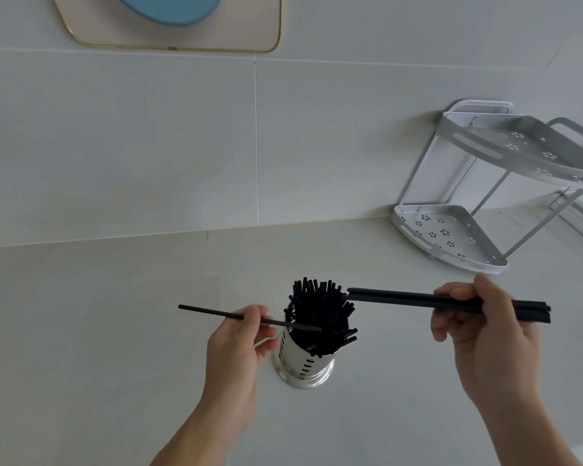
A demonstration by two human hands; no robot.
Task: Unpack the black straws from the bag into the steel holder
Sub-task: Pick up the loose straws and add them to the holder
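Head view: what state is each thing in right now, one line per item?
Steel holder: upright on the counter, packed with black straws.
Straws in holder: standing, fanned outward.
Single straw: pinched by left hand, roughly level.
Straw bundle: gripped by right hand, roughly level, tips near the holder.
Corner rack: upright, both shelves bare.

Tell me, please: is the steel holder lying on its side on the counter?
No, the steel holder stands upright on the counter, with many black straws sticking out of its open top.
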